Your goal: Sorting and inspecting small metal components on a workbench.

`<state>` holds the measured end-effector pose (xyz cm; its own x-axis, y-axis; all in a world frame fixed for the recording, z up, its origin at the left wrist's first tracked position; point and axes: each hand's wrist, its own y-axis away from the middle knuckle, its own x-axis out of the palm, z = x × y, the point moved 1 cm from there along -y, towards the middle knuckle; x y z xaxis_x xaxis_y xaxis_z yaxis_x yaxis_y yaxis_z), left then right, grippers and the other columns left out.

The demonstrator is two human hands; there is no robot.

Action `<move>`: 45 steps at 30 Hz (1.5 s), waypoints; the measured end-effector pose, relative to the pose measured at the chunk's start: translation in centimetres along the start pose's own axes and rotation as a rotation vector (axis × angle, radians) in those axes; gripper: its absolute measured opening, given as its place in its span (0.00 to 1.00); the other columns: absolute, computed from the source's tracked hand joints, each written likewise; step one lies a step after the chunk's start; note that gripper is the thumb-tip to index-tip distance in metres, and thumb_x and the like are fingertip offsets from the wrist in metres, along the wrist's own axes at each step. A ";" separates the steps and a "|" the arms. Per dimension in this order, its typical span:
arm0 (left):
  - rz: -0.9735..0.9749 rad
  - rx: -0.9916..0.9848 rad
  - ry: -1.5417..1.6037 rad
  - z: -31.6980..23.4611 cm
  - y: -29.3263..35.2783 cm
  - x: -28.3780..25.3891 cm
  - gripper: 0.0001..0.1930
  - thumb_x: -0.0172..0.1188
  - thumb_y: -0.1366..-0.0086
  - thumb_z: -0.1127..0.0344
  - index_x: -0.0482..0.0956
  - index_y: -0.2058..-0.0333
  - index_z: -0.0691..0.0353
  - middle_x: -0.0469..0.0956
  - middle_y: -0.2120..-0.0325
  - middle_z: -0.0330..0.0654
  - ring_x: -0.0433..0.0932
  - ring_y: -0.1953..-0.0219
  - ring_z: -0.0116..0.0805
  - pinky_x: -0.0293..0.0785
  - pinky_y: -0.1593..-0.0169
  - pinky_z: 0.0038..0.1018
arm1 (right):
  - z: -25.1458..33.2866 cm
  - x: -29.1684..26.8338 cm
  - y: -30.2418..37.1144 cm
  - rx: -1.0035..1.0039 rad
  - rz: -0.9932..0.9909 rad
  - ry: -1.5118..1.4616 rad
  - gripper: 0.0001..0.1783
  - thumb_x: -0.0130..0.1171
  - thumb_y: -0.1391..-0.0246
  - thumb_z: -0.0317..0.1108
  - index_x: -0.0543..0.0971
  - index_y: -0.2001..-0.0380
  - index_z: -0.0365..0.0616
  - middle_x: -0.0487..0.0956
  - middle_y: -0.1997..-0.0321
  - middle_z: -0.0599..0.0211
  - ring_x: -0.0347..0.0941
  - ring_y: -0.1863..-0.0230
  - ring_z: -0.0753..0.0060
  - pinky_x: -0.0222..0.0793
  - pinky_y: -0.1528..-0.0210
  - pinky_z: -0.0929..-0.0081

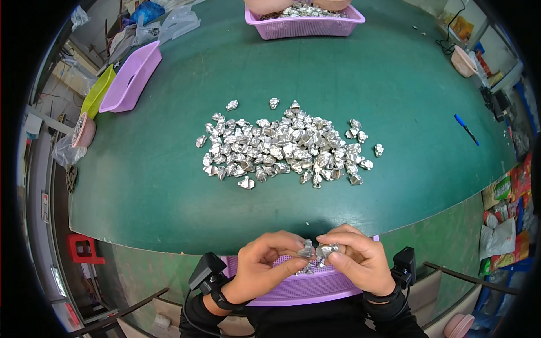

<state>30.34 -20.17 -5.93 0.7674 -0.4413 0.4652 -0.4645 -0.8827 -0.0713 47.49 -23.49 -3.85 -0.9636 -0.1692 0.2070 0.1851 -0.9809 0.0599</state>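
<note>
Close to the table's near edge, my left hand [269,260] pinches a small silvery metal casting [306,249] between thumb and fingers. Just beside it, my right hand [360,260] grips a second silvery casting [328,250] in the same way. The two pieces nearly meet; whether they touch I cannot tell. Both hands are above a purple perforated basket [282,294] at my lap, where a few more metal pieces [306,269] lie, partly hidden by the fingers. A wide pile of similar castings [282,143] covers the middle of the table.
The green table [169,208] curves away ahead. Across it stands a purple basket [307,30] of metal pieces, with baskets [267,5] or bowls above it partly cut off. A blue pen [466,130] lies right. An empty-looking purple tray [132,79] leans at left; a red stool [84,249] stands below.
</note>
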 end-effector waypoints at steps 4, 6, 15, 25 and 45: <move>0.045 0.153 -0.481 -0.5 -0.1 -0.1 0.13 0.58 0.52 0.80 0.68 0.65 0.69 0.74 0.69 0.52 0.75 0.65 0.38 0.72 0.63 0.28 | -1.1 0.4 0.3 -0.019 -0.104 -0.113 0.16 0.56 0.57 0.20 0.71 0.61 0.37 0.69 0.64 0.62 0.67 0.68 0.81 0.64 0.68 0.85; 0.059 0.190 -0.547 -1.2 -0.3 0.3 0.13 0.58 0.51 0.80 0.68 0.65 0.68 0.73 0.69 0.54 0.75 0.65 0.40 0.72 0.62 0.31 | -1.4 0.1 0.3 -0.122 -0.084 0.085 0.16 0.58 0.59 0.21 0.72 0.62 0.37 0.70 0.65 0.61 0.68 0.70 0.79 0.65 0.68 0.84; 0.106 0.287 -0.752 -1.9 -1.0 0.5 0.13 0.62 0.56 0.78 0.74 0.68 0.66 0.74 0.67 0.47 0.76 0.67 0.37 0.73 0.66 0.24 | 0.1 0.2 0.0 -0.305 -0.129 0.450 0.15 0.61 0.64 0.20 0.75 0.67 0.37 0.70 0.67 0.60 0.70 0.71 0.75 0.67 0.71 0.81; 0.107 0.243 -0.718 -1.7 -1.2 0.5 0.13 0.62 0.58 0.79 0.74 0.70 0.68 0.74 0.68 0.51 0.76 0.66 0.38 0.74 0.63 0.27 | 0.1 0.2 0.0 -0.385 -0.168 0.548 0.15 0.63 0.66 0.21 0.76 0.68 0.37 0.70 0.69 0.62 0.69 0.72 0.74 0.66 0.74 0.83; 0.054 -0.464 0.067 -1.4 -1.0 0.5 0.18 0.53 0.44 0.75 0.65 0.55 0.73 0.75 0.72 0.50 0.76 0.70 0.35 0.74 0.65 0.25 | -2.6 -0.8 0.5 0.202 -0.039 -0.448 0.12 0.48 0.49 0.26 0.67 0.59 0.34 0.73 0.65 0.61 0.72 0.67 0.74 0.69 0.64 0.80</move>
<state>30.58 -19.32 -4.33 0.7136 -0.4598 0.5285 -0.6630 -0.6869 0.2976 47.82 -24.08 -6.56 -0.8009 -0.0315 0.5980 0.2270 -0.9400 0.2546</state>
